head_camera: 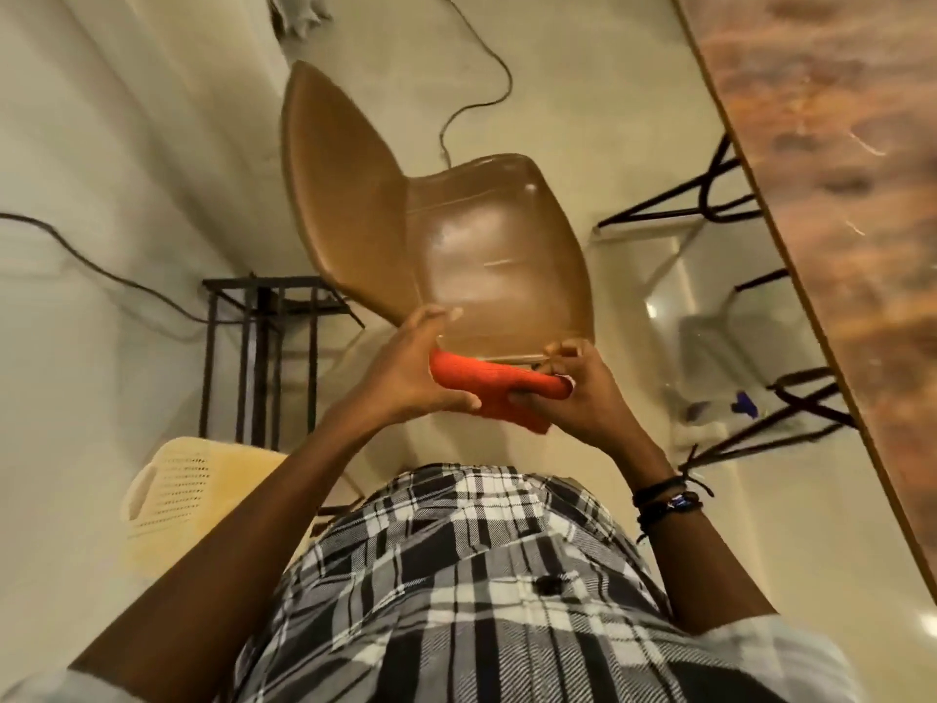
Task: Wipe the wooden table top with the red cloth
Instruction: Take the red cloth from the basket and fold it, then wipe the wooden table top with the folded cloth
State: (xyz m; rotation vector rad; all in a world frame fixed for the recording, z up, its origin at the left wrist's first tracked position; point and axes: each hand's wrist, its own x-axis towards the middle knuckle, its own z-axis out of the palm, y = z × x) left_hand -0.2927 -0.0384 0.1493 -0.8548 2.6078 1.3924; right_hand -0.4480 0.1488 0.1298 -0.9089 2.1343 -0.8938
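Note:
The red cloth (499, 388) is bunched between both hands in front of my chest, above a brown chair. My left hand (405, 372) grips its left end, thumb underneath and fingers curled over the top. My right hand (583, 393) holds the right end, fingers wrapped round it. The wooden table top (831, 185) runs along the right edge of the view, off to my right and apart from both hands and the cloth.
A brown plastic chair (456, 246) stands right ahead below my hands. A black metal stand (263, 337) and a cream perforated basket (177, 494) are at the left. Black table legs (710, 205) and cables lie on the pale floor.

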